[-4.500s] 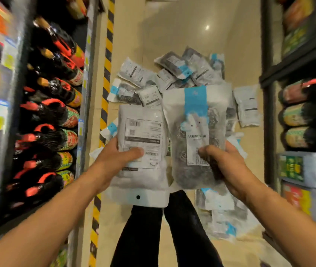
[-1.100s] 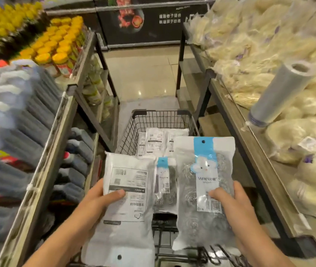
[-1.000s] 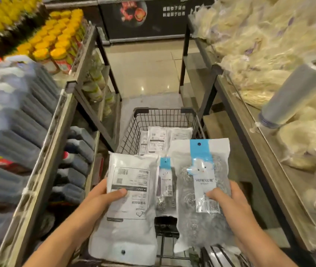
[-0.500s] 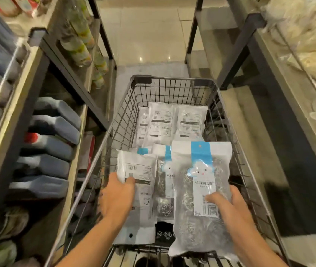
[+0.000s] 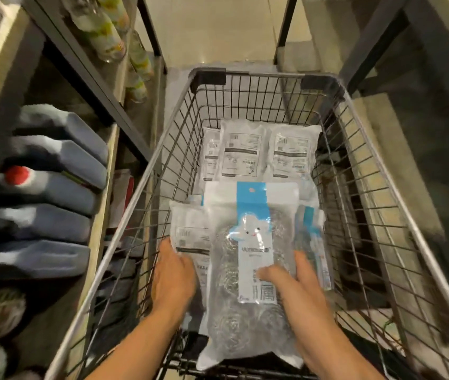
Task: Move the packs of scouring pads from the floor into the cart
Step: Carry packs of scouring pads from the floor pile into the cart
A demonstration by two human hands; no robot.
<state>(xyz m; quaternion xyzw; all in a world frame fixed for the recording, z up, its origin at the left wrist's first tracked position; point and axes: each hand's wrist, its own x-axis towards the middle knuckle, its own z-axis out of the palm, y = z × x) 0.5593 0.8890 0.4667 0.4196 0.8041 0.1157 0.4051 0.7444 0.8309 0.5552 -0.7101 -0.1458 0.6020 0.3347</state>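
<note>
A black wire cart (image 5: 261,78) stands in front of me in the aisle. My right hand (image 5: 294,278) grips a large clear pack of steel scouring pads (image 5: 248,272) with a blue header, held low inside the cart. My left hand (image 5: 174,275) holds a white pack with a printed label (image 5: 190,237) at the cart's left side, partly tucked under the large pack. Three white packs (image 5: 241,152) lie flat at the cart's far end. Another blue-edged pack (image 5: 311,223) shows to the right of the large one.
A shelf unit on the left carries grey jugs (image 5: 50,187) and, higher up, bottles (image 5: 102,31). Dark shelf frames (image 5: 368,45) and a step stand to the right of the cart. Beige tiled floor (image 5: 212,31) lies beyond the cart.
I turned from the pile on the floor to the cart. Both hands have carried their packs forward and down into the cart, and the large pack now overlaps the white one.
</note>
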